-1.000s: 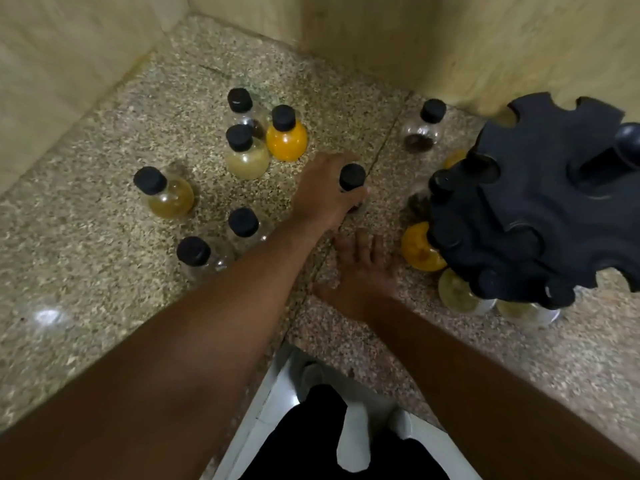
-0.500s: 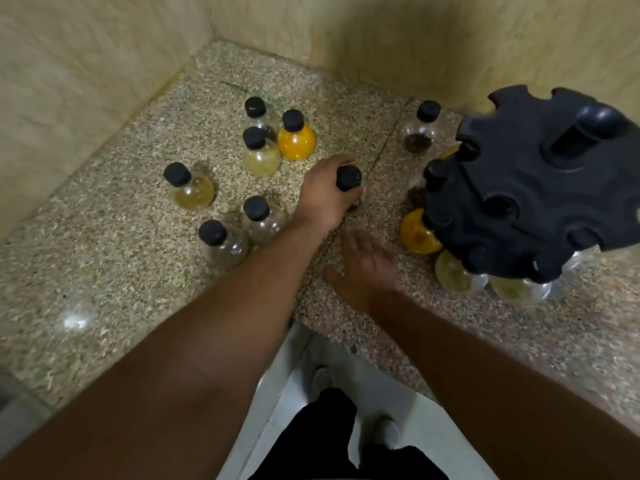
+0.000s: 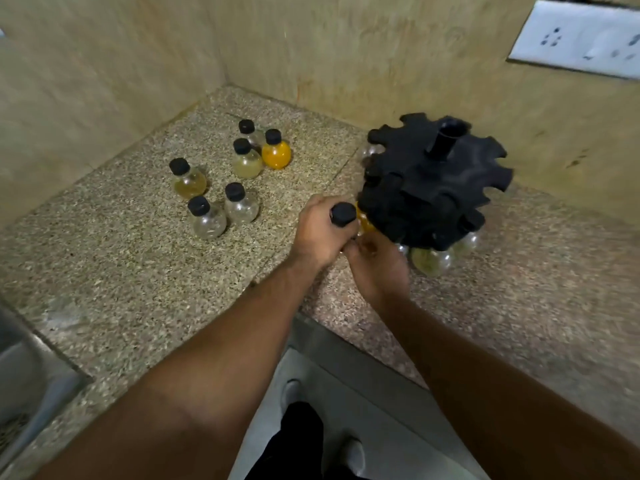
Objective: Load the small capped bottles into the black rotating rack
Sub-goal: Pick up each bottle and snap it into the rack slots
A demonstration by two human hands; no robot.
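Observation:
The black rotating rack [image 3: 433, 188] stands on the speckled counter near the corner. Several bottles hang in its lower slots, among them an orange one [image 3: 364, 221] and a pale yellow one [image 3: 431, 261]. My left hand [image 3: 320, 233] grips a small black-capped bottle [image 3: 343, 214] by the neck, right against the rack's left edge. My right hand [image 3: 379, 270] cups that bottle's round glass body from below. Several loose capped bottles stand to the left, including an orange one [image 3: 276, 154], a yellow one [image 3: 188, 180] and a clear one [image 3: 207, 221].
Walls close the counter in at the back and left. A white wall socket [image 3: 581, 36] sits at the upper right. A steel sink [image 3: 24, 372] lies at the lower left. The counter's front edge [image 3: 346, 334] runs below my hands, with the floor and my feet under it.
My left hand lifted the capped bottle and carried it right to the rack's edge. My right hand left the counter and came up under the bottle. The view pulled back.

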